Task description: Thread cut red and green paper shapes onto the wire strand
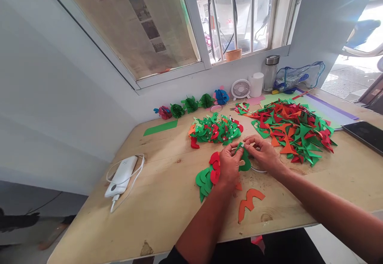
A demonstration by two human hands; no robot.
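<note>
At the near side of the wooden table (167, 200), between the cut-shape pile (214, 130) and the orange wavy piece (250, 204), a green paper piece (245, 162) is held up in the left hand (230, 164). Grip there: narrow, paper pinched between thumb and fingers near its upper end, lower part left hanging free. A small white bit (242, 145) is seen at the top, with the fingertips of the right hand (265, 155) brought in against it. Right grip is narrow too; whether it is fully closed, and on paper or white bit, can't be told.

Handling, judged by eye: near weightless, thin, flexible, dry. No slip expected under a light pinch. Easily creased or torn if pulled hard, so force should be kept low. Best taken flat between thumb pad and fingertip, close to the end being worked; if gripped far down, the top would probably flop. White bit looks small enough that only fingertips can be used on it.

Pose: left forearm is angled up from the bottom centre, back of hand showing, fingers bent toward the right. Right forearm is brought in from the lower right, wrist low over the table, fingers curled and pointed left. Fingertips of both hands are nearly met.
</note>
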